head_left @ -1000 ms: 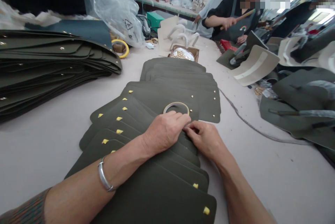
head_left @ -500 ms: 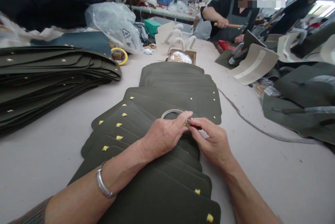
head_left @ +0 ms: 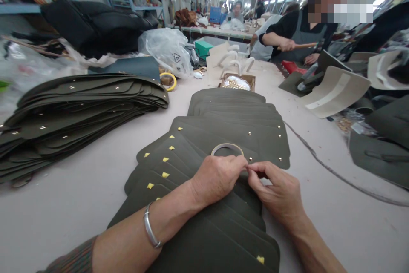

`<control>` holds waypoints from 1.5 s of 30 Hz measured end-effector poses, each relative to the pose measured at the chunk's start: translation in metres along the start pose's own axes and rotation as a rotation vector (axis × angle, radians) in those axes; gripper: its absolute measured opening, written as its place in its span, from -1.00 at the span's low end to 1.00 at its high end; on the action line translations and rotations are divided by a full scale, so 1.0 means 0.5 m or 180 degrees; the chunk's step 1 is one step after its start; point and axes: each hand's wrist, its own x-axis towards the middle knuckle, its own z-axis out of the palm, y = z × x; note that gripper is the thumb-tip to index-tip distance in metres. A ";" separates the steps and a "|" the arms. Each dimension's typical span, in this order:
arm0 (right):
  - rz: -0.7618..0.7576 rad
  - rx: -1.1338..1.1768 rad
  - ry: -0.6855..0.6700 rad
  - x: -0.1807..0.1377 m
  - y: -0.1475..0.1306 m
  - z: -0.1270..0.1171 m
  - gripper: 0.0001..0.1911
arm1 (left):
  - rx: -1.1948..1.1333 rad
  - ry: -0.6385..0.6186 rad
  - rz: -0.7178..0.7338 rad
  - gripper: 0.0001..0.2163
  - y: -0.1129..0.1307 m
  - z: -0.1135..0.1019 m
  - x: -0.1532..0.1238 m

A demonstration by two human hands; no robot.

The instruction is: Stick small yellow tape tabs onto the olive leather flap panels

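Dark olive leather panels lie fanned in an overlapping row down the middle of the table, with small yellow tabs along their left edges. A tape roll rests on the panels just beyond my fingers. My left hand lies curled on the panels, fingertips pinched toward the right hand. My right hand is closed in a pinch, thumb and forefinger meeting the left fingertips over a panel's edge. What they pinch is too small to name. A silver bangle circles my left wrist.
A tall stack of the same olive panels fills the left. A small box of gold hardware stands beyond the row. A cord runs across the right. A person at the back right holds a hammer; cream pieces lie nearby.
The view has tilted up and shifted, so the hands sit further right in frame. Both hands stay pinched together at the panel's edge; the yellow bit seen between them earlier is hidden.
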 end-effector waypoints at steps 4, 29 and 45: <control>0.1276 0.0868 -0.0114 0.002 -0.018 0.010 -0.89 | 0.0292 0.0328 0.0180 -0.80 0.001 0.002 0.002; 0.1492 -0.0168 -0.0433 0.027 0.048 0.020 -0.78 | 0.0874 -0.0546 -0.0262 -0.89 0.009 0.005 0.009; 0.1324 -0.0336 -0.0431 0.006 0.057 0.015 -0.77 | 0.0810 -0.0399 -0.0311 -0.89 0.002 0.011 0.005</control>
